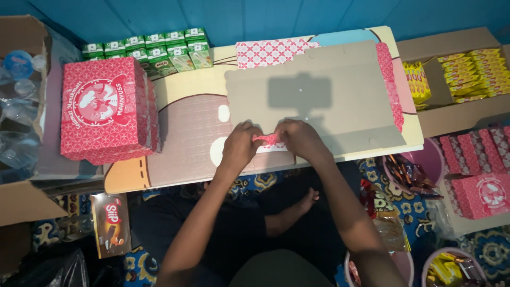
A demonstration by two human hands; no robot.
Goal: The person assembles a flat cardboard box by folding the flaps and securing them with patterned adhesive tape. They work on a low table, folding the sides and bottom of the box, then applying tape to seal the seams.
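Observation:
A flat, unfolded cardboard box blank (319, 101), grey-brown inside with a pink patterned outside, lies on a low table (180, 138). My left hand (240, 146) and my right hand (298, 138) meet at its near edge. Both pinch a small pink patterned flap (267, 140) of the blank between the fingers, bending it upward.
A stack of folded pink boxes (106, 109) stands at the table's left. Green drink cartons (154, 50) line the far edge. Cardboard boxes hold water bottles (16, 106) on the left and yellow packets (473, 72) on the right. More pink boxes (481, 170) and bowls of snacks (411, 172) sit right.

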